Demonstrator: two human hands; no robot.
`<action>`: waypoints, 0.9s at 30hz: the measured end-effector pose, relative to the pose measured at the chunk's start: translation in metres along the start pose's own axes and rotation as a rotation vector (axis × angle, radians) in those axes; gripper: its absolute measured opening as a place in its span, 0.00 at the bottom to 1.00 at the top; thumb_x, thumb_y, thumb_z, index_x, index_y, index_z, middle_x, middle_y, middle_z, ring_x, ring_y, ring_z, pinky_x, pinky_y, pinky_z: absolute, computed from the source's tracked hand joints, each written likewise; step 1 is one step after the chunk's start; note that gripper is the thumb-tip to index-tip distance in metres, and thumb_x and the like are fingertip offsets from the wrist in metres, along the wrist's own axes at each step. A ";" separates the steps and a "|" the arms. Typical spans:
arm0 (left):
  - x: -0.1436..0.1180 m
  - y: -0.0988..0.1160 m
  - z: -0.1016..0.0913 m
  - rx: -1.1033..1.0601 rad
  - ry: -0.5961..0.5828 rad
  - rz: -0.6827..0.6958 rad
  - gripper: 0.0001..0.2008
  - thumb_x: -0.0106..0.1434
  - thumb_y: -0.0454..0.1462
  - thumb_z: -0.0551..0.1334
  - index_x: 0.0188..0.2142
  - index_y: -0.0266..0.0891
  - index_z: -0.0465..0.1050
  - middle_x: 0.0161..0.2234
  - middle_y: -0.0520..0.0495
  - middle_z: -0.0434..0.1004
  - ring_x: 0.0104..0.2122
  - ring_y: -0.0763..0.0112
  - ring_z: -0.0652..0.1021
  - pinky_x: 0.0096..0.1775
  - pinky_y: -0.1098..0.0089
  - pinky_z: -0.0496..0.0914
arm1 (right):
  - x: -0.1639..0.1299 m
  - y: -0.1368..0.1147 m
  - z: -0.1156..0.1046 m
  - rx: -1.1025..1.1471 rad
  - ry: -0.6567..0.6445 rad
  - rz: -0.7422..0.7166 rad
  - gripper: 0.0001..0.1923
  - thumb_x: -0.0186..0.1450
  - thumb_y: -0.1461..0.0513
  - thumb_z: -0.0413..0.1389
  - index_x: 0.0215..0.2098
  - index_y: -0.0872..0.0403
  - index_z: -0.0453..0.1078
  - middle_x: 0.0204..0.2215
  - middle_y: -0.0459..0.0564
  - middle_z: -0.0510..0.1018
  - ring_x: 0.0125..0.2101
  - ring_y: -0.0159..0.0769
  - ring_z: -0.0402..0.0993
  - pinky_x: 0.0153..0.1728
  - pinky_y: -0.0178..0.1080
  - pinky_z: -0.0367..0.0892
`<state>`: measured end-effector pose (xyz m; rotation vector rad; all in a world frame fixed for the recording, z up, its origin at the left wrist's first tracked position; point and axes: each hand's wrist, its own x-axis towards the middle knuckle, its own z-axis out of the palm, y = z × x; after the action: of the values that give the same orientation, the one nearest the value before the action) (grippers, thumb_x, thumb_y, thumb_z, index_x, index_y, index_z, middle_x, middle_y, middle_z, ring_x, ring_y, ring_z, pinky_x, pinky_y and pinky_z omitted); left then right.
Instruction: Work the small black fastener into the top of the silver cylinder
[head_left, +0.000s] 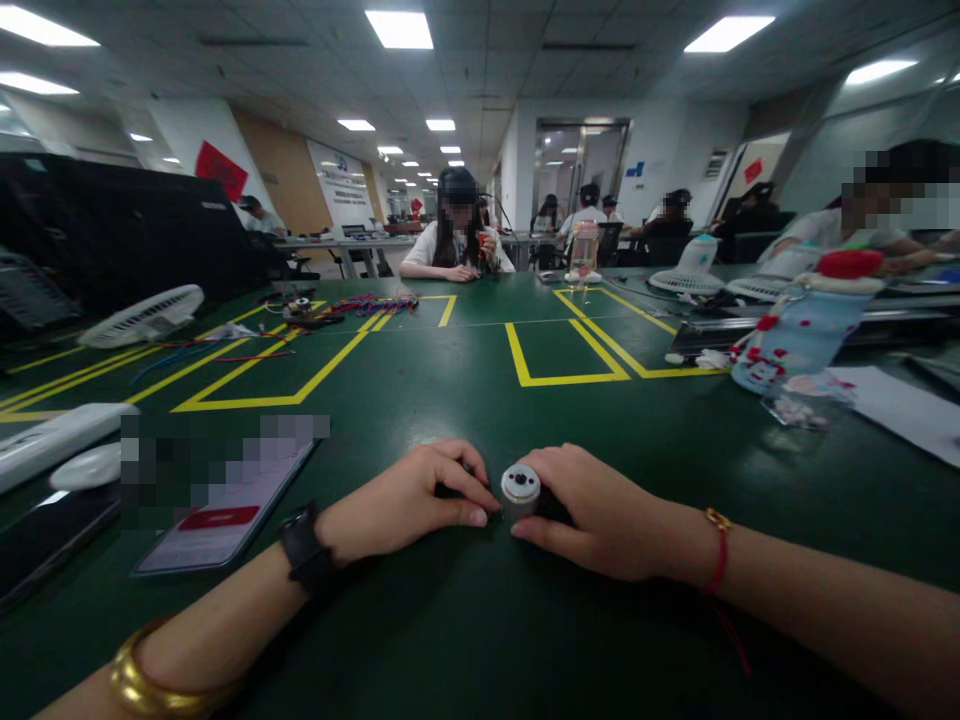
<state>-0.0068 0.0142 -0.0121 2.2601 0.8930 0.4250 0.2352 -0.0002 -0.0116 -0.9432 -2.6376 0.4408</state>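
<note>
A small silver cylinder, apparently a motor (520,486), stands upright on the green table in front of me. Its round end face, with a dark centre and small holes, points up. My right hand (592,510) is wrapped around its right side, thumb in front and fingers behind. At its left, my left hand (424,495) has its thumb and index fingertip close together in a pinch beside the motor's base. Whatever might be between those fingertips is too small to make out.
A phone (232,510) lies left of my left wrist, near a white computer mouse (86,466). Wires (375,305) and a white fan (142,315) lie farther left. A blue bottle (806,330) stands at right. Across the table (420,370) sits a person (456,240).
</note>
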 end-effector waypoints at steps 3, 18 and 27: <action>0.001 0.001 -0.002 0.018 -0.004 0.000 0.09 0.62 0.38 0.65 0.42 0.46 0.79 0.42 0.50 0.74 0.43 0.68 0.74 0.47 0.67 0.68 | 0.000 0.000 0.000 -0.001 -0.001 0.001 0.16 0.65 0.53 0.56 0.45 0.55 0.67 0.38 0.52 0.75 0.37 0.40 0.68 0.38 0.42 0.61; -0.005 0.004 -0.011 0.922 0.087 -0.022 0.15 0.69 0.29 0.53 0.51 0.44 0.68 0.46 0.46 0.73 0.43 0.61 0.73 0.45 0.59 0.65 | 0.001 0.000 -0.001 0.007 -0.005 0.013 0.16 0.64 0.53 0.56 0.46 0.54 0.67 0.40 0.51 0.75 0.38 0.41 0.68 0.40 0.44 0.61; -0.004 0.016 -0.008 0.842 0.024 0.111 0.17 0.70 0.47 0.50 0.47 0.41 0.71 0.41 0.45 0.73 0.39 0.61 0.73 0.43 0.60 0.64 | 0.000 0.001 0.001 -0.002 0.001 0.003 0.15 0.65 0.54 0.56 0.45 0.54 0.67 0.38 0.51 0.75 0.37 0.41 0.68 0.39 0.43 0.61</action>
<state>-0.0053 0.0061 0.0045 3.0787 1.0971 0.1196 0.2356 0.0004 -0.0128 -0.9477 -2.6372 0.4383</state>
